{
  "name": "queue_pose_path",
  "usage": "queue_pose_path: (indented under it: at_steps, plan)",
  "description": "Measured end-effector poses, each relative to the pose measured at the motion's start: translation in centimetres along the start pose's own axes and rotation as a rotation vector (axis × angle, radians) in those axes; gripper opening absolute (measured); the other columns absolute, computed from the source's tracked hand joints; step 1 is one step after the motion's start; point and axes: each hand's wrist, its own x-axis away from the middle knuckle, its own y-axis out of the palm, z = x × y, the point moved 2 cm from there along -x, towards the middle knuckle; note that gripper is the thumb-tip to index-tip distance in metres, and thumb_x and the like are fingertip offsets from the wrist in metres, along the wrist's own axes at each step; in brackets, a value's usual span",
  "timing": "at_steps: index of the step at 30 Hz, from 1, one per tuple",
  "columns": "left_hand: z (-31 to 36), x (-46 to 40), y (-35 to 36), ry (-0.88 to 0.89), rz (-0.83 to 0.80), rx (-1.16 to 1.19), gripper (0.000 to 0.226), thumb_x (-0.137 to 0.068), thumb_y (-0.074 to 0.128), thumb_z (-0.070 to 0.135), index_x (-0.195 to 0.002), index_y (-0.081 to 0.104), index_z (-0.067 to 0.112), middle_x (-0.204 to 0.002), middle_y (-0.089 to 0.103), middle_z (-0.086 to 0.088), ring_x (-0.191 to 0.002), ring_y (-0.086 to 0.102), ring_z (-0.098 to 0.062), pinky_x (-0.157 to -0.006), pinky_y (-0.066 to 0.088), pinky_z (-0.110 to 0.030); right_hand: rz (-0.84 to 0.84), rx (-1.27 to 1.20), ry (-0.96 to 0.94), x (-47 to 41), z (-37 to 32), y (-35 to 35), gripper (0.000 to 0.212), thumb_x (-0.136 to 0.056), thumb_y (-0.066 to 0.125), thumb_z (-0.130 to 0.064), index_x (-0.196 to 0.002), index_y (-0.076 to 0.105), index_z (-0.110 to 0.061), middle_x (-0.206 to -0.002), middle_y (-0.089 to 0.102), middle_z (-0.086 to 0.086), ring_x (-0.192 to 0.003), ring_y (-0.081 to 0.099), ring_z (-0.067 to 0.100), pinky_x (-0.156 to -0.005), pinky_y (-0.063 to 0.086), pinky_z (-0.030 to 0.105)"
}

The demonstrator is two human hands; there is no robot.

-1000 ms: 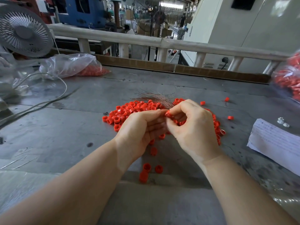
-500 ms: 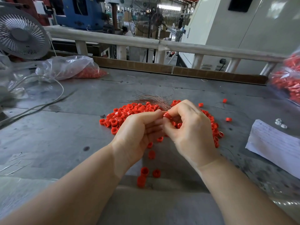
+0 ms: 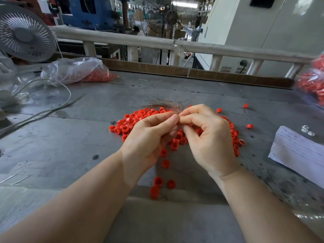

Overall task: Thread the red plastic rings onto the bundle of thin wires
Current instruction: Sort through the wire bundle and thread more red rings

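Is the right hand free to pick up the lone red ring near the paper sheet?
Probably not yet. The right hand pinches the wire bundle together with the left hand. Nothing lies between it and that lone red ring, so letting go would free it.

A heap of red plastic rings (image 3: 133, 120) lay mid-worktop (image 3: 70, 146), a thin wire bundle (image 3: 168, 105) behind it, a white paper sheet (image 3: 298, 151) right, a clear plastic bag (image 3: 73, 69) far left.

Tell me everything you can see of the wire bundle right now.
The wire bundle is a sheaf of thin, coppery-brown strands, fanned out loosely toward the far left above the pile of red rings. Its near end gathers where the fingertips of the left hand and right hand meet; the grip itself is hidden.
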Motion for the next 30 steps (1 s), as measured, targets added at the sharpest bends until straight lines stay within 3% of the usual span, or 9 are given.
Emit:
queue_pose_path:
  at_steps: [5, 8, 11, 16, 24, 30]
  plan:
    - [0.0, 0.2, 0.3, 0.075, -0.041, -0.114, 0.011, -0.085, 0.055, 0.004, -0.088, 0.066, 0.004, -0.066, 0.068, 0.000, -0.057, 0.063, -0.004, -0.061, 0.054, -0.013, -0.006, -0.136, 0.130, -0.1, 0.1, -0.3, 0.014, -0.077, 0.067, 0.007, -0.079, 0.073, -0.005, -0.082, 0.063, -0.003, -0.082, 0.060, 0.004, -0.076, 0.043, 0.006]
    - [0.0, 0.1, 0.4, 0.122, -0.034, -0.185, 0.018, -0.092, 0.049, 0.003, -0.089, 0.067, 0.007, -0.071, 0.070, 0.000, -0.064, 0.065, -0.006, -0.064, 0.054, -0.015, -0.004, -0.250, 0.271, -0.2, 0.2, -0.2, 0.020, -0.078, 0.068, 0.005, -0.078, 0.068, -0.015, -0.076, 0.065, -0.007, -0.071, 0.060, 0.002, -0.068, 0.045, 0.010]
    - [0.1, 0.2, 0.4, 0.162, -0.031, -0.225, 0.021, -0.093, 0.048, 0.003, -0.090, 0.068, 0.009, -0.074, 0.072, -0.001, -0.069, 0.068, -0.008, -0.065, 0.054, -0.017, 0.018, -0.354, 0.365, -0.2, 0.3, -0.1, 0.020, -0.080, 0.070, -0.003, -0.080, 0.065, -0.023, -0.076, 0.066, -0.009, -0.069, 0.061, 0.001, -0.065, 0.049, 0.015]
    - [0.1, 0.4, 0.5, 0.229, -0.046, -0.295, 0.025, -0.093, 0.048, 0.001, -0.086, 0.069, 0.013, -0.073, 0.072, 0.001, -0.071, 0.068, -0.007, -0.065, 0.052, -0.016, -0.019, -0.482, 0.467, -0.1, 0.8, 0.2, 0.014, -0.082, 0.070, -0.009, -0.084, 0.070, -0.023, -0.082, 0.072, -0.002, -0.082, 0.068, 0.015, -0.080, 0.054, 0.031]
    - [0.3, 0.5, 0.6, 0.311, -0.069, -0.338, 0.023, -0.090, 0.052, -0.002, -0.083, 0.069, 0.012, -0.069, 0.072, 0.001, -0.067, 0.067, -0.006, -0.064, 0.050, -0.015, -0.004, -0.678, 0.545, 0.0, 1.1, 0.3, 0.007, -0.070, 0.071, -0.017, -0.073, 0.071, -0.024, -0.076, 0.072, -0.002, -0.076, 0.067, 0.011, -0.073, 0.051, 0.024]
    - [0.0, 0.3, 0.4, 0.308, -0.085, -0.319, 0.024, -0.090, 0.054, -0.001, -0.082, 0.071, 0.015, -0.072, 0.072, 0.001, -0.070, 0.068, -0.007, -0.065, 0.051, -0.015, -0.002, -0.748, 0.580, -0.1, 1.1, 0.3, 0.008, -0.069, 0.070, -0.016, -0.076, 0.069, -0.019, -0.073, 0.071, -0.003, -0.072, 0.066, 0.009, -0.069, 0.051, 0.021]
